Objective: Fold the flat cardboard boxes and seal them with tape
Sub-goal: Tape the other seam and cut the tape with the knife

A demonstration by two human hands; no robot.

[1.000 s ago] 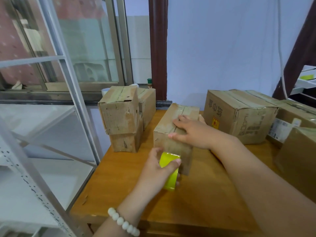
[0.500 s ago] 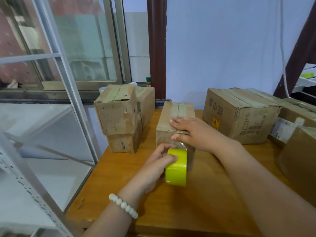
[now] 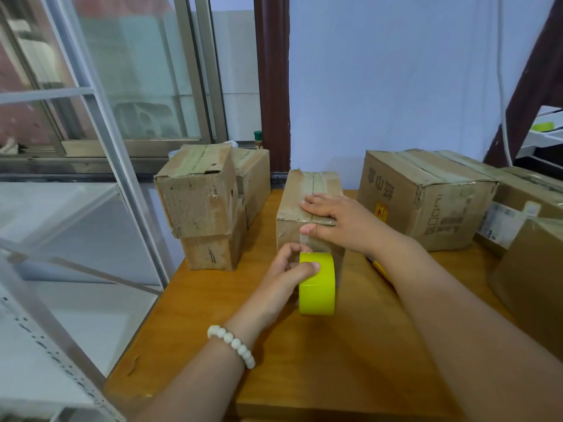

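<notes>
Left hand grasps tape roll; right hand, fingers released, on box; stacked boxes, large box flanking.

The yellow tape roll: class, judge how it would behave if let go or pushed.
Upright on its round rim, the yellow tape roll would probably roll away. It seems light and stiff: the left hand grips it alone.
</notes>
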